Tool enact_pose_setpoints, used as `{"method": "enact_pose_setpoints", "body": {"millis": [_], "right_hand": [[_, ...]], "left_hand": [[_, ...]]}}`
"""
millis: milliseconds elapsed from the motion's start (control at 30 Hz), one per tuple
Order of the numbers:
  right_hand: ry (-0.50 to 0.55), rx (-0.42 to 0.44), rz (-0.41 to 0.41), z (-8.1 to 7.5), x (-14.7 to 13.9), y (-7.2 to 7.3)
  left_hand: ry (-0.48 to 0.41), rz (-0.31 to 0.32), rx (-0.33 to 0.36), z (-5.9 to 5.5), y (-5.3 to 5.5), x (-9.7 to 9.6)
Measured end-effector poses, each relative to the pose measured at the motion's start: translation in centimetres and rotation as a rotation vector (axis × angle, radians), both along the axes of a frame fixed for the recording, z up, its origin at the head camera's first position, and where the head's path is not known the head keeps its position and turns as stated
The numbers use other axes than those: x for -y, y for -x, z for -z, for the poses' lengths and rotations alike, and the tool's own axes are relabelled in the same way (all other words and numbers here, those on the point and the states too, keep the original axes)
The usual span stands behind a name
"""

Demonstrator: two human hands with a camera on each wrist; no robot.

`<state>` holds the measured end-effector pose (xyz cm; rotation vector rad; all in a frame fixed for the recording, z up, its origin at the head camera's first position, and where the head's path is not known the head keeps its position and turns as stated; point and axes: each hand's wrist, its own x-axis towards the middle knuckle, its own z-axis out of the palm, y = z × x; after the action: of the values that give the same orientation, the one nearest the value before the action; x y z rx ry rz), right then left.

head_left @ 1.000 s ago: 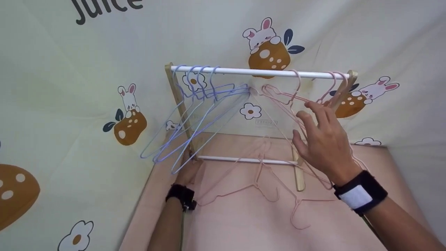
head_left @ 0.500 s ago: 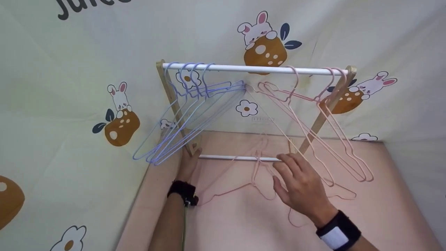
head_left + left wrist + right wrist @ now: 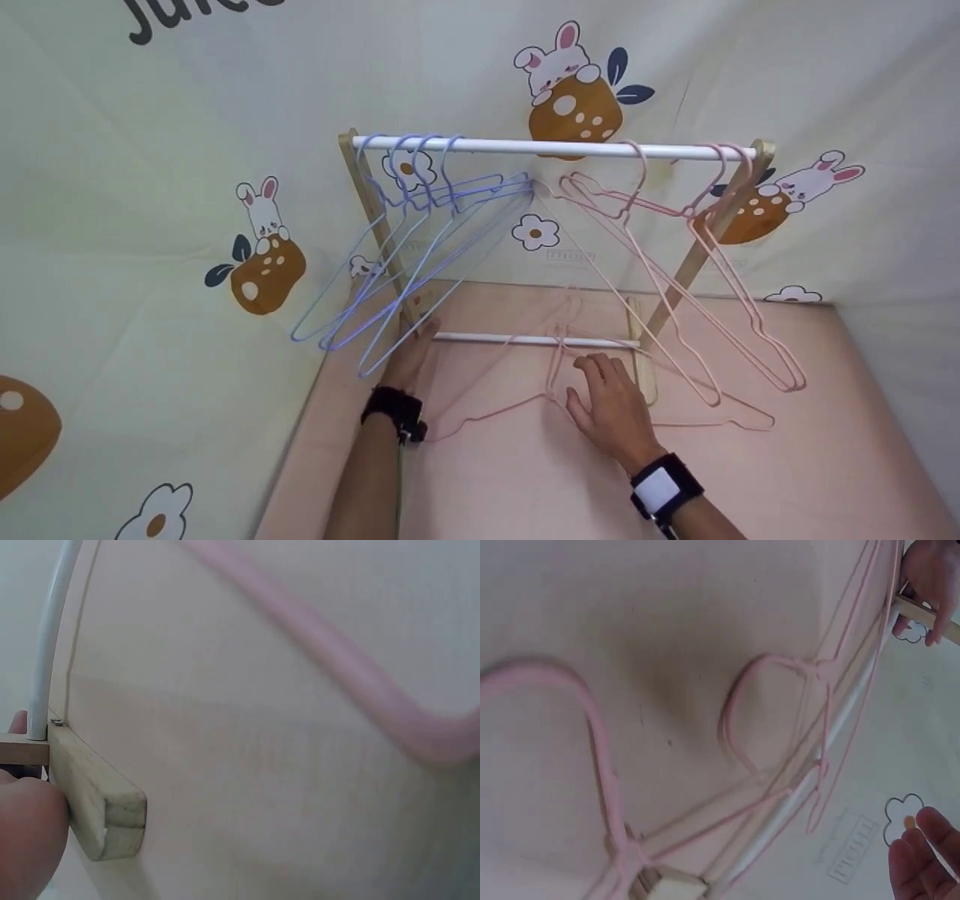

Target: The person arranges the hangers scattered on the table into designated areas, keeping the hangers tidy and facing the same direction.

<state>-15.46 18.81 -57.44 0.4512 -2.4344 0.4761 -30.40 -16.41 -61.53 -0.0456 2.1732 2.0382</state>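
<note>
A small rack with wooden sides and a white top rail (image 3: 517,145) stands on the pink table. My left hand (image 3: 409,358) holds the base of its left upright; in the left wrist view, thumb and a fingertip lie on either side of the wood above the wooden foot (image 3: 94,791). My right hand (image 3: 616,411) hovers low over pink wire hangers (image 3: 502,408) lying on the table, its fingers loosely bent with nothing between them. Several blue hangers (image 3: 453,213) hang at the rail's left; pink hangers (image 3: 625,215) hang at its right.
A lower white bar (image 3: 487,339) joins the rack's sides, with the lying hangers partly across it. The right wooden foot (image 3: 643,375) stands just beyond my right hand. A printed cloth (image 3: 442,67) backs and flanks the table (image 3: 510,495).
My right hand has come down and left, from beside the hanging pink hangers to above those on the table. My left hand stays on the upright. The blue hangers swing slightly.
</note>
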Motion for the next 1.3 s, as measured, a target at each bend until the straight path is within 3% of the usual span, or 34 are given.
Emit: {"method": "enact_pose_setpoints", "body": {"millis": [167, 267, 367, 633, 867, 1033, 1167, 1300], "right_hand": [[0.105, 0.039, 0.083, 2.0, 2.1, 1.4], [0.112, 0.027, 0.109, 3.0, 3.3, 2.2], [0.089, 0.037, 0.121, 3.9, 4.3, 2.8], [-0.029, 0.253, 0.221, 6.1, 6.4, 2.8], [-0.075, 0.353, 0.256, 7.2, 8.4, 3.2], [-0.063, 0.319, 0.263, 7.6, 9.0, 3.2], [-0.136, 0.262, 0.262, 7.6, 9.0, 3.2], [-0.168, 0.267, 0.243, 7.6, 8.6, 2.9]], "left_hand": [[0.065, 0.012, 0.020, -0.6, -0.6, 0.1], [-0.005, -0.002, -0.044, -0.5, -0.2, -0.2], [-0.023, -0.027, -0.049, -0.4, 0.0, -0.4], [0.014, -0.032, -0.030, -0.2, 0.1, -0.6], [-0.022, -0.034, -0.064, -0.2, -0.2, -0.6], [0.024, -0.017, -0.059, -0.5, -0.5, -0.3], [0.033, 0.006, -0.067, -0.8, -0.5, -0.1], [0.029, 0.010, -0.092, -0.6, -0.1, -0.2]]}}
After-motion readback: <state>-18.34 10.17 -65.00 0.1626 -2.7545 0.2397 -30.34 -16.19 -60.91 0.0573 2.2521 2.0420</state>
